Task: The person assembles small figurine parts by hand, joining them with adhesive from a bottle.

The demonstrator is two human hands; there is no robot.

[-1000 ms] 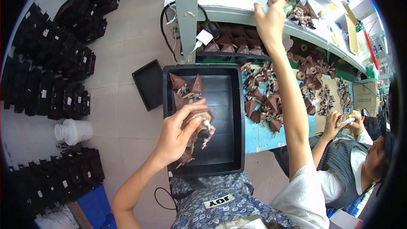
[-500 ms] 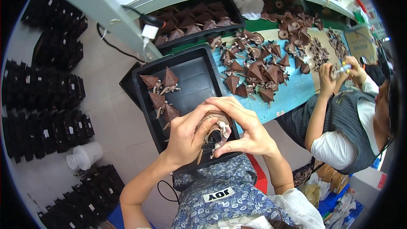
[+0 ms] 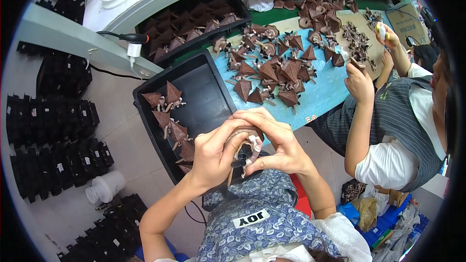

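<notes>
A small figurine (image 3: 254, 150), with a brown pointed top, pale pinkish body parts and black ends, is held between my two hands over the near end of the black tray. My left hand (image 3: 213, 157) grips it from the left, fingers curled over its brown part. From the other side my right hand (image 3: 281, 148) closes around it, thumb against the pale part. The fingers hide much of its far side. In the black tray (image 3: 206, 85), several similar brown-topped figurines (image 3: 172, 93) lie along the left side.
Many brown-topped figurines (image 3: 279, 70) cover the blue work surface (image 3: 318, 99). Behind it stands a second filled tray (image 3: 160, 58). At the right, a co-worker's hand (image 3: 359, 85) holds a brown piece; the other holds a white-and-yellow bottle (image 3: 383, 31). Black stacks (image 3: 53, 111) stand left.
My view has shifted, so the tray and table sit further left. Both my hands keep hold of the figurine. The co-worker's bottle has moved away from the brown piece.
</notes>
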